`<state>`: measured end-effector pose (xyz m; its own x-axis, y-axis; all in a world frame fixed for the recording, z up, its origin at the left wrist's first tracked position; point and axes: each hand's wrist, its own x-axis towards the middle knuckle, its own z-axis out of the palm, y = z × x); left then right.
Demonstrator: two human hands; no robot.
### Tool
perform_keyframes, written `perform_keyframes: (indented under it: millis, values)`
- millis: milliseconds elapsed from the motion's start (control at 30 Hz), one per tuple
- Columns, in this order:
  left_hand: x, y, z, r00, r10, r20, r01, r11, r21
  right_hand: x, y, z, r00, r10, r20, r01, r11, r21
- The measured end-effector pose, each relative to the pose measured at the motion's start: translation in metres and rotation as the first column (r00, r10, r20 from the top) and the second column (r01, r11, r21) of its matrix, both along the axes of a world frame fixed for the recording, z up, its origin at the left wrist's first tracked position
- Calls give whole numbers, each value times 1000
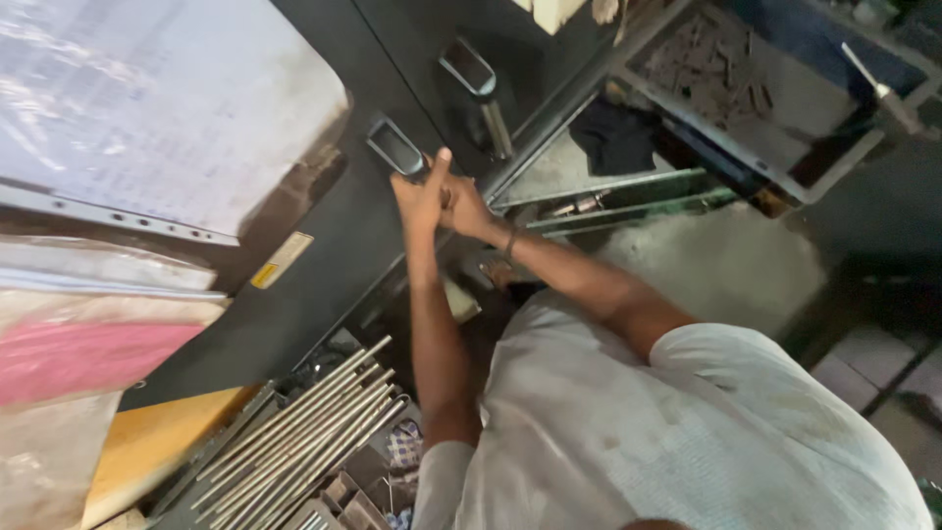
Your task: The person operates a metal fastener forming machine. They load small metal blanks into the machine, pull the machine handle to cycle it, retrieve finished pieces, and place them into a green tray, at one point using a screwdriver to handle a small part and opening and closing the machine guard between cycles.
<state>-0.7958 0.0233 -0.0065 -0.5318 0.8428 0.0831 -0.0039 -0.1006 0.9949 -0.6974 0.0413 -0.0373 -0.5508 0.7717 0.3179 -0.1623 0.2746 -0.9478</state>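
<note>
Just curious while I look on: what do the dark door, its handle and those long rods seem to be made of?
Door: probably painted sheet metal, flat, dark and matte. Handle, gripped by both hands: dark with a shiny rim, perhaps chromed metal or plastic; unclear. Rods: bare steel by their look, grey, straight, with dull glints.

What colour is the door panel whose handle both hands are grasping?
Black, seen in the head view: the door panel with its handle under left hand and right hand.
</note>
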Motion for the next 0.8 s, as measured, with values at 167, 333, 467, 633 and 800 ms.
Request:
perform_keyframes:
  millis: [167, 333, 467, 633, 800]
  values:
    - [-3, -2, -12, 992, -115, 54, 110, 991, 82, 48, -7, -10, 979, -130, 156, 38, 871, 491]
    - [-1, -2, -20, 987, -106, 124, 90, 988, 123, 138, -1, -39, 853, -279, 441, 104, 919, 381]
    - [1, 0, -25, 974, -97, 202, 61, 982, 176, 198, 51, -69, 517, -694, 501, 356, 707, 611]
    - [1, 3, -25, 968, -99, 228, 70, 988, 135, 217, 94, -80, 334, -624, 706, 325, 780, 535]
    - [1, 5, -25, 981, -83, 175, 57, 988, 146, 204, 92, -77, 223, -734, 642, 315, 678, 665]
